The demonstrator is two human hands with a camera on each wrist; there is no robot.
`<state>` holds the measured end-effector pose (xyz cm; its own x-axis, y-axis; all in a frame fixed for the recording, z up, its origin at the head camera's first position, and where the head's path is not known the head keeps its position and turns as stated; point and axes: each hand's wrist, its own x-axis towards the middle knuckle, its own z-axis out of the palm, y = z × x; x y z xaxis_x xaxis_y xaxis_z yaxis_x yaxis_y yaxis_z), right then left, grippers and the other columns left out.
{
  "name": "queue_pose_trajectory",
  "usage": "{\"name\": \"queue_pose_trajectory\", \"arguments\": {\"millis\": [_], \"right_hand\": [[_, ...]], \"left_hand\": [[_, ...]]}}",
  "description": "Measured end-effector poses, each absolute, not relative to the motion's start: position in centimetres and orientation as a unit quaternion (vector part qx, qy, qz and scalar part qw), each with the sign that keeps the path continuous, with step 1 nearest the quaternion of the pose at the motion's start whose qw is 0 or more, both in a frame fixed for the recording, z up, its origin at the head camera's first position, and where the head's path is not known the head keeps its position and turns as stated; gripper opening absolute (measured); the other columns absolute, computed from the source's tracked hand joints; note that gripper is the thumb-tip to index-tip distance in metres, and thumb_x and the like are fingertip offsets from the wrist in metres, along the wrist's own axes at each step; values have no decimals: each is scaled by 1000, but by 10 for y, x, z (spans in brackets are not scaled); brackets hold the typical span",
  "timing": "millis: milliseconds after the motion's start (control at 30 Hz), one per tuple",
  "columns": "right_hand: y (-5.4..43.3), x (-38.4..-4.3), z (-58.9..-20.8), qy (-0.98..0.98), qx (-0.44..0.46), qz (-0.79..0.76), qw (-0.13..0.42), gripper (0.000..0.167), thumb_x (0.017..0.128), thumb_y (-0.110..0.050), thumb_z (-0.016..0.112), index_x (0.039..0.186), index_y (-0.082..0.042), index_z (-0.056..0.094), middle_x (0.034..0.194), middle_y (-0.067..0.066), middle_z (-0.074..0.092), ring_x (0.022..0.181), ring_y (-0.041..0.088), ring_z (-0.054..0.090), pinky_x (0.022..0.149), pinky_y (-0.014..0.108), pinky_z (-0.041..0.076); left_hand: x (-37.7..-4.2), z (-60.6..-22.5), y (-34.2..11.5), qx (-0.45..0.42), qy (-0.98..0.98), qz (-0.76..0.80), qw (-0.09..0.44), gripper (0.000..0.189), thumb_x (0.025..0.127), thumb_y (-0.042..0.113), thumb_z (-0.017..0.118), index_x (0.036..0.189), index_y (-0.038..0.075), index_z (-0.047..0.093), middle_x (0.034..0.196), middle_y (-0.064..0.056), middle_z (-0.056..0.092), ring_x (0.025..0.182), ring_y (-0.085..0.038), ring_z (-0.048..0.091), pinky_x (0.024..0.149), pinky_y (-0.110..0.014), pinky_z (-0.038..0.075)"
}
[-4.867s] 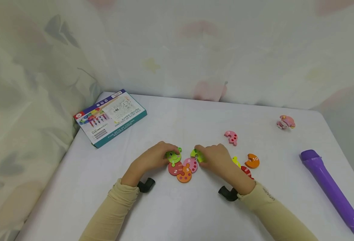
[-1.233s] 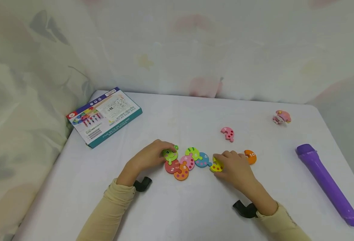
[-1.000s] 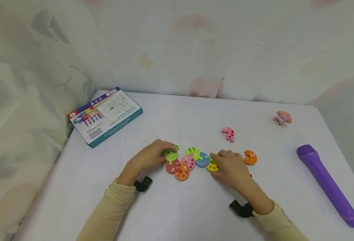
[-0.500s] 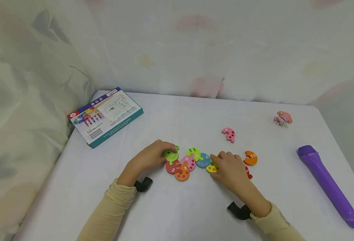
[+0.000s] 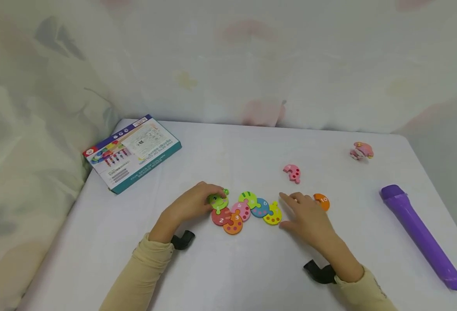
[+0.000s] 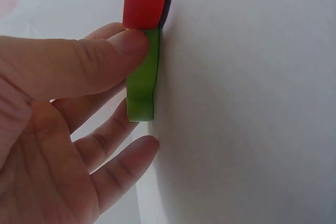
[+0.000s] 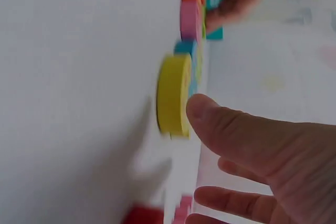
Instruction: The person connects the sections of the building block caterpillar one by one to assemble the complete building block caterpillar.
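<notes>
My left hand (image 5: 191, 203) pinches the green smiling caterpillar-head puzzle piece (image 5: 217, 202) at its left side; the left wrist view shows the thumb on its green edge (image 6: 143, 85). From the head runs a linked, wavy chain: red 2 (image 5: 221, 217), orange 3 (image 5: 233, 225), pink 4 (image 5: 241, 211), striped green 5 (image 5: 247, 199), blue 6 (image 5: 259, 208). A yellow spotted piece (image 5: 273, 215) sits against the blue one at the right end. Just right of it, my right hand (image 5: 308, 218) is spread, holding nothing, thumb close to the yellow edge (image 7: 174, 95).
Loose pieces lie beyond the right hand: pink 9 (image 5: 292, 173), orange 10 (image 5: 322, 201), and a red piece (image 7: 143, 214) that the hand hides in the head view. A flat box (image 5: 132, 153), a pink figurine (image 5: 362, 150) and a purple stick-like object (image 5: 420, 235) lie farther out.
The green 5 and blue 6 pieces joined the chain. My right hand slid the yellow piece left against the blue one, then let go and drew back right. My left hand stays on the head.
</notes>
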<state>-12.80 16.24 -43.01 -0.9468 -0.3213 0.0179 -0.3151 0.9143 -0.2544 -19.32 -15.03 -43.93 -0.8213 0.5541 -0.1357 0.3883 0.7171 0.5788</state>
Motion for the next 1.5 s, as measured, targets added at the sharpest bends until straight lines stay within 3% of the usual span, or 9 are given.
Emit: {"name": "queue_pose_trajectory", "arguments": {"millis": [267, 600, 767, 1033, 1167, 1300, 1500], "right_hand": [[205, -141, -414, 980, -115, -164, -12, 67, 74, -24, 77, 131, -5, 48, 118, 20, 53, 102, 36, 51, 83, 56, 42], [207, -211, -404, 982, -149, -88, 71, 61, 79, -20, 73, 134, -10, 47, 132, 20, 45, 116, 41, 43, 88, 57, 40], [202, -226, -409, 979, -167, -79, 88, 61, 79, -21, 73, 134, -12, 48, 135, 20, 43, 119, 40, 42, 90, 59, 39], [209, -190, -411, 973, -177, -120, 83, 67, 74, -26, 77, 133, -11, 49, 133, 18, 44, 115, 38, 45, 91, 58, 38], [217, -158, -414, 971, -199, -120, 56, 65, 66, -37, 81, 121, -10, 60, 115, 13, 53, 95, 28, 53, 78, 46, 47], [220, -134, -421, 976, -199, -81, 42, 63, 59, -45, 83, 106, -7, 66, 101, 10, 55, 84, 23, 52, 65, 37, 48], [219, -126, -429, 976, -195, -88, 31, 56, 61, -34, 85, 104, -6, 65, 103, 11, 54, 88, 25, 54, 69, 41, 50]], "left_hand": [[-193, -438, -152, 255, 915, 275, 151, 35, 80, 3, 68, 110, 21, 64, 117, 4, 59, 104, -16, 47, 89, -33, 44], [-194, -439, -150, 271, 907, 281, 156, 36, 80, 1, 68, 111, 19, 64, 120, 0, 58, 106, -18, 48, 91, -36, 44], [-194, -437, -151, 275, 905, 286, 151, 36, 79, 0, 67, 110, 18, 64, 120, -1, 59, 107, -19, 48, 92, -37, 43], [-195, -437, -151, 277, 905, 287, 151, 37, 79, -1, 68, 110, 18, 64, 120, -1, 59, 108, -18, 49, 94, -38, 42], [-195, -437, -151, 278, 905, 287, 146, 37, 78, -1, 68, 109, 19, 64, 121, -1, 59, 108, -18, 49, 93, -38, 42], [-194, -438, -151, 274, 906, 286, 149, 36, 79, 0, 67, 109, 20, 64, 120, 1, 59, 107, -18, 48, 92, -37, 42], [-194, -438, -151, 267, 908, 285, 152, 36, 79, 1, 68, 109, 20, 64, 120, 1, 58, 107, -17, 48, 93, -38, 42]]}}
